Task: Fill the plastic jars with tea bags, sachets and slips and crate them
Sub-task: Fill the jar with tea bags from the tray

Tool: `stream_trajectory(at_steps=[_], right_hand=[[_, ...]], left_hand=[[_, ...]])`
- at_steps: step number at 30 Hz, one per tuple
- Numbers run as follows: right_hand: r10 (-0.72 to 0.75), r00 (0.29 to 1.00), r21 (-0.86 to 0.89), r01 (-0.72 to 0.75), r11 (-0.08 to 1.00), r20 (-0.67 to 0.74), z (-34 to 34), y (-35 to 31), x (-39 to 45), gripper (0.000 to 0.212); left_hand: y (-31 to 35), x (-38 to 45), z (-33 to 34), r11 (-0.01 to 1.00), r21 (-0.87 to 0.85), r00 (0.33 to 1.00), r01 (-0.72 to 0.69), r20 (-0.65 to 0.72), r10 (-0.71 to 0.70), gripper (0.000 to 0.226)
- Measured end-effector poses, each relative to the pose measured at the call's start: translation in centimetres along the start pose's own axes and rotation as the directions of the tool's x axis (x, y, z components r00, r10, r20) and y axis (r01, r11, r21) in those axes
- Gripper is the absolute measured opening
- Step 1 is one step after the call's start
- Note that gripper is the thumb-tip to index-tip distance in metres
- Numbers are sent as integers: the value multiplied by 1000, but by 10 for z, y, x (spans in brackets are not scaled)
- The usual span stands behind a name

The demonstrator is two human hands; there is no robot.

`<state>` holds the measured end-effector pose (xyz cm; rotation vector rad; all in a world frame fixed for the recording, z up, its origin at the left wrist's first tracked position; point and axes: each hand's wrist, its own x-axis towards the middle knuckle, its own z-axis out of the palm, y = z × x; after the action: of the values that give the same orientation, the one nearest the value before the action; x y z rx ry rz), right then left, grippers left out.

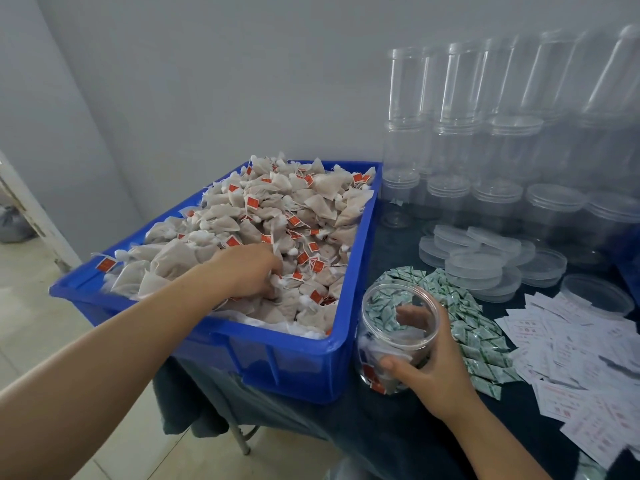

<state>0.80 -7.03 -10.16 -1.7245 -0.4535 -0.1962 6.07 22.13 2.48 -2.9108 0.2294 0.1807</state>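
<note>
Right now, through the head camera, I am watching the left hand [247, 270] digging into the heap of tea bags [277, 223] in the blue crate [304, 368], its fingers [273, 284] curling down among the bags and seemingly gathering some, though I cannot tell how many they are holding. The right hand [429, 368] is gripping the open plastic jar [396, 337], thumb on the near wall and the other fingers wrapping round behind it. The jar is standing on the table [415, 445] just beside the crate's right wall, tilting its mouth toward the crate, with a few bags already lying at its bottom. So the jar's mouth is lying to the right of and nearer than the left hand, a short carry over the crate rim. Green sachets [481, 344] and white slips [581, 358] are waiting right of the jar, closer to the right hand.
</note>
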Motion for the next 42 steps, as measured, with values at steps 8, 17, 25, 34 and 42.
stream_trajectory(at_steps=[8,17,25,34,42], right_hand=[[-2,1000,-6,2,1000,-7,0,3,1,95],[-1,1000,-1,0,1000,-5,0,0,1,94],[17,1000,-4,-17,1000,-3,0,-1,0,91],[18,1000,52,-19,998,14,1,-3,1,96],[19,1000,12,-19,1000,-1,1,-1,1,95]], left_hand=[[-4,-4,-17,987,-156,992,-44,-126,25,15],[35,-32,-70,875,-391,907,-284,-406,113,17],[97,-48,-97,677,-548,859,-492,-432,275,9],[120,-28,-70,748,-403,849,-528,-280,448,17],[95,-27,-75,684,-506,834,-526,-467,296,41]])
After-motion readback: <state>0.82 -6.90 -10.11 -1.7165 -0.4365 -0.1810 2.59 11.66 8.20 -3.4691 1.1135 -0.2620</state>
